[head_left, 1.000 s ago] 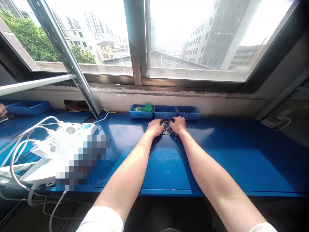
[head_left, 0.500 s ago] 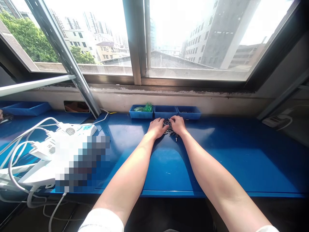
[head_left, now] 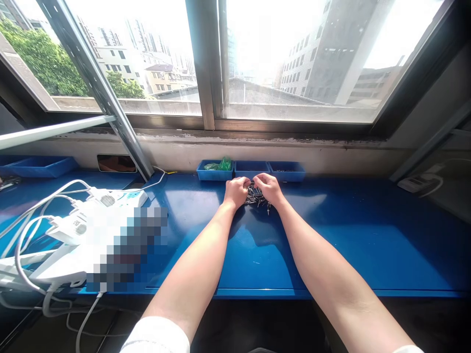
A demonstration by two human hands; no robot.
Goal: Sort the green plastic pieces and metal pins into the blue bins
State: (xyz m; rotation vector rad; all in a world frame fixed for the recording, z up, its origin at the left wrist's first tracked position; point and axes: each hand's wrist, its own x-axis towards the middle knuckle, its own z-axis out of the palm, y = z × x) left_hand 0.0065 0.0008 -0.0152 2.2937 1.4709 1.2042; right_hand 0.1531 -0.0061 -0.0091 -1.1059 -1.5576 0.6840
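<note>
A small pile of slender metal pieces, dark and silver like rivets or screws, lies on the blue tabletop. My left hand is at the pile's left side, its fingers curled in and closed. Opposite it, my right hand is closed too, thumb and fingers drawn together over the pile's right side. The fingertips of both hands nearly meet above the pile. Whatever is between the fingers is too small and too hidden to make out.
Behind the hands stand a blue bin with green plastic bags, a middle blue bin and a right blue bin with small dark items. White plugs and cables crowd the left, near a metal post. A window rises behind.
Both hands have risen slightly off the pile and come closer together. Their fingers, spread around the pieces before, are now curled in. More of the pile's front shows.
</note>
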